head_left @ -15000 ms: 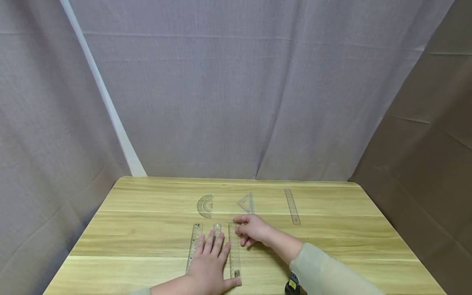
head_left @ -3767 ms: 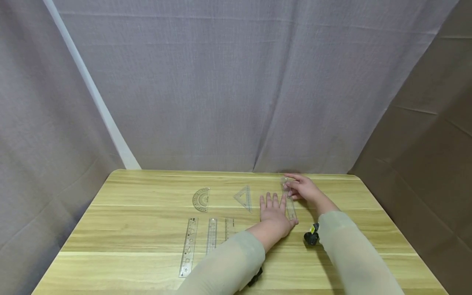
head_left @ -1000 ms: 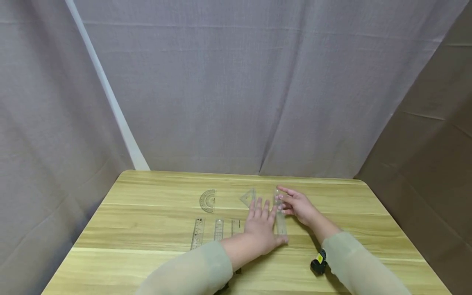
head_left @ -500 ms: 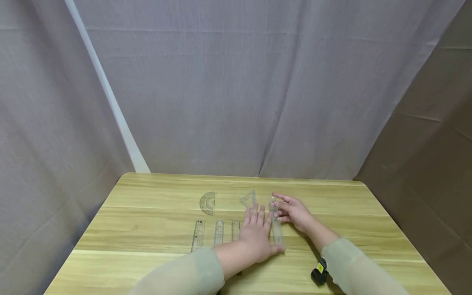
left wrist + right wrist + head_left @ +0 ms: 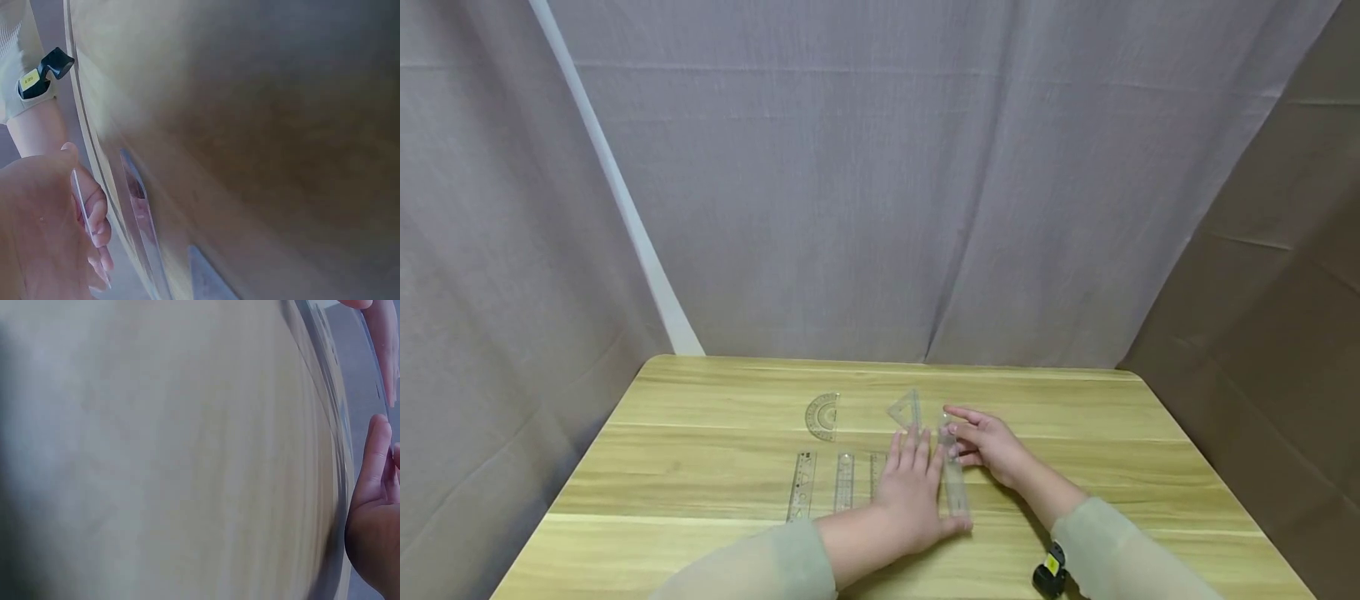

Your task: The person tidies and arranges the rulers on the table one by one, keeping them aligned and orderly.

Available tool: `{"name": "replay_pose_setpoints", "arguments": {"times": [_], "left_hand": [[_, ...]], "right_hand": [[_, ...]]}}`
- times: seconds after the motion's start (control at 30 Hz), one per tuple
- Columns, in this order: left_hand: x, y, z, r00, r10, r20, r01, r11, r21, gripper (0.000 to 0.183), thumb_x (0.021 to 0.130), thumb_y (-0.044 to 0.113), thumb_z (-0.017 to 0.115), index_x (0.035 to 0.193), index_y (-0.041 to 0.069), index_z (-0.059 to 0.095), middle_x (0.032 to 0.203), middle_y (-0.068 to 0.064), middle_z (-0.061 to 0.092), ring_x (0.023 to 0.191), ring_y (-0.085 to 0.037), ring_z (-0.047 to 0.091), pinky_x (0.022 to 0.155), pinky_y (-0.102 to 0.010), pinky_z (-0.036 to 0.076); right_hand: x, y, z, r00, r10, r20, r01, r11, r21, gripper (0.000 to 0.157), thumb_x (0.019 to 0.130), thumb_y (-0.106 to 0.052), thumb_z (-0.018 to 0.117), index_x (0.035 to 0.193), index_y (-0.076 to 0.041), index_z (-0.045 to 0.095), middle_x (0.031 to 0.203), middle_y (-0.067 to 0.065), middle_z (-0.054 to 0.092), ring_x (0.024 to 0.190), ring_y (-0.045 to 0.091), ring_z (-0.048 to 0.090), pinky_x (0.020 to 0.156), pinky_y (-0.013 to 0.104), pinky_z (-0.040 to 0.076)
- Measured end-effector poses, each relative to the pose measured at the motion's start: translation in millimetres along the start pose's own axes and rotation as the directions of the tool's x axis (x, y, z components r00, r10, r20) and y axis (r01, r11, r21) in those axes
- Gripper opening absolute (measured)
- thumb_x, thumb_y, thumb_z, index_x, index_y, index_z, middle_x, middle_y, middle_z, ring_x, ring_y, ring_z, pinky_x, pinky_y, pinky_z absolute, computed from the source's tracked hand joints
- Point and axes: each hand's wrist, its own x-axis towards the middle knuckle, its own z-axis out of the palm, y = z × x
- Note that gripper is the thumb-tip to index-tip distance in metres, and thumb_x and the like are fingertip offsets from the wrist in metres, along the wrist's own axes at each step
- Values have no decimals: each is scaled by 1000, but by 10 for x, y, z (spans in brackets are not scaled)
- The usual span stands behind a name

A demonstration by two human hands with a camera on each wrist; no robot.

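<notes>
My right hand (image 5: pixel 996 443) pinches the far end of a clear plastic ruler (image 5: pixel 956 490) between thumb and fingers. My left hand (image 5: pixel 910 498) lies spread along the ruler's left side, its fingers straight and its thumb touching the near end. Seen edge-on in the left wrist view, the ruler (image 5: pixel 84 203) runs by the right hand's fingers (image 5: pixel 99 215). A clear set square (image 5: pixel 907 408) lies just beyond the left fingertips. Left of that hand lie three more clear rulers: one with shape cutouts (image 5: pixel 802 483), a narrow one (image 5: pixel 844 482) and one partly covered (image 5: pixel 876 471).
A clear protractor (image 5: pixel 822 417) lies farther back on the wooden table (image 5: pixel 700 467). Grey curtains (image 5: pixel 820 208) stand behind the table and at its sides. A black wrist camera (image 5: pixel 1049 572) sits by the right sleeve.
Over the last second both hands and the ruler have shifted left and nearer. Earlier the ruler was at the far right, beyond the set square. It is now closer to the other rulers.
</notes>
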Motion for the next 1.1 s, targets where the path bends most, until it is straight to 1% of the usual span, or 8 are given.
{"name": "replay_pose_setpoints", "arguments": {"times": [0.07,0.27,0.37,0.5,0.67,0.87,1.1], "left_hand": [[-41,-9,-10,1000,6,-2,-6,1000,1,113,76,93,18,160,18,19,165,-11,13,151,-35,4,119,-52,-6],[-143,-38,14,1000,18,-9,-18,1000,11,114,75,94,15,159,16,22,165,-11,16,151,-34,7,121,-52,5],[-186,-56,40,1000,17,-1,-17,1000,3,115,75,94,14,159,16,23,165,-11,15,151,-33,7,121,-52,4],[-242,-81,57,1000,24,9,-24,1000,-3,116,75,94,14,159,15,23,165,-12,14,151,-34,6,121,-53,5],[-307,-100,73,1000,31,4,-31,999,-8,116,75,94,15,159,13,23,165,-12,14,151,-35,6,121,-53,4],[-406,-110,80,999,33,3,-33,999,7,117,76,93,12,158,12,25,164,-12,16,151,-35,9,121,-53,3],[-464,-147,123,998,53,18,-53,999,-2,117,75,93,9,157,13,28,164,-12,18,151,-35,10,121,-53,4]], "right_hand": [[-10,14,26,1000,6,1,-6,1000,-1,56,101,-14,57,152,-2,36,112,6,68,75,12,66,63,24,58],[-32,52,110,999,23,27,-22,1000,-8,56,101,-16,57,152,-3,36,110,7,63,76,13,66,64,26,58],[-43,60,161,999,20,35,-19,1000,-23,56,102,-16,57,151,-2,37,107,8,61,76,13,66,64,26,58],[-66,67,223,999,22,41,-20,999,-42,54,102,-14,56,150,0,38,106,10,64,77,15,67,65,28,59],[-89,63,294,998,34,56,-31,998,-53,52,101,-12,56,148,2,40,104,12,65,77,16,67,66,30,60],[-113,67,385,997,50,52,-45,995,-86,48,101,-9,55,146,3,43,100,12,63,74,16,67,65,31,60],[-141,69,488,998,56,38,-51,991,-121,46,99,-7,54,143,5,45,95,13,62,72,17,67,63,32,60]]}}
